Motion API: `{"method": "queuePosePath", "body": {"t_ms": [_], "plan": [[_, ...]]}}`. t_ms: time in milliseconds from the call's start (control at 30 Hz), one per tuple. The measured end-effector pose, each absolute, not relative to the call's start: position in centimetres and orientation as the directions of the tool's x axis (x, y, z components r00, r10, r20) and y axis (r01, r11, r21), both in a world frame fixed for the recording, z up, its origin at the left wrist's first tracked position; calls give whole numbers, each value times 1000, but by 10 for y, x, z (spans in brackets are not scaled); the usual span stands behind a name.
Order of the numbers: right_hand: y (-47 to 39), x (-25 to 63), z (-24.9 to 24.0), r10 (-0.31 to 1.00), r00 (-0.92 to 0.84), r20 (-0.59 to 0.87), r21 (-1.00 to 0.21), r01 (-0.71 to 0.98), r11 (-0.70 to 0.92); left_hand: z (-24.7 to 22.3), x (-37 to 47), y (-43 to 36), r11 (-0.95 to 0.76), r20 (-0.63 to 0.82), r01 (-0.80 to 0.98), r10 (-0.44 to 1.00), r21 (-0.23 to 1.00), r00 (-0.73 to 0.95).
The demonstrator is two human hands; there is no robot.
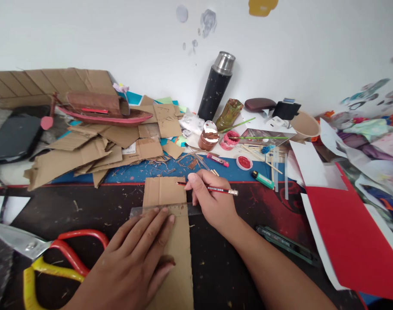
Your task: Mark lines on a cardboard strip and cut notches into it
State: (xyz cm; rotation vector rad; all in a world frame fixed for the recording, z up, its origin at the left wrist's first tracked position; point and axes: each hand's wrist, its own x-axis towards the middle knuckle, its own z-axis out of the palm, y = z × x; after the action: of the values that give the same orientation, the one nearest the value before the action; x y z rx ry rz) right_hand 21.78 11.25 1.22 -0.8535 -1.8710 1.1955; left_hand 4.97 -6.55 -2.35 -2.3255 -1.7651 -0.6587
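A strip of brown cardboard lies lengthwise on the dark mat. Across it rests a clear ruler. My left hand lies flat with its fingers on the ruler and the cardboard, pressing them from above. My right hand is closed around a dark red pencil. The pencil's tip points left, over the cardboard's upper right part, above the ruler. Whether the tip touches the cardboard cannot be made out.
Large scissors lie at the left, a green cutter at the right beside red paper. Behind are cardboard scraps, a model boat, paint jars and a black flask.
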Motion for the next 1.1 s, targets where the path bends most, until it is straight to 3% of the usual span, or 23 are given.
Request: {"method": "queuePosePath", "body": {"t_ms": [300,500,1100], "plan": [[111,217,12,826,-507,248,-922,139,362,-21,50,-65,-285,406,933,896,221,177],[111,217,9,832,-507,225,-924,158,347,-22,50,-67,-283,411,943,892,175,191],[112,216,6,836,-505,216,-929,157,335,-23,51,-67,-277,416,941,892,194,177]]}}
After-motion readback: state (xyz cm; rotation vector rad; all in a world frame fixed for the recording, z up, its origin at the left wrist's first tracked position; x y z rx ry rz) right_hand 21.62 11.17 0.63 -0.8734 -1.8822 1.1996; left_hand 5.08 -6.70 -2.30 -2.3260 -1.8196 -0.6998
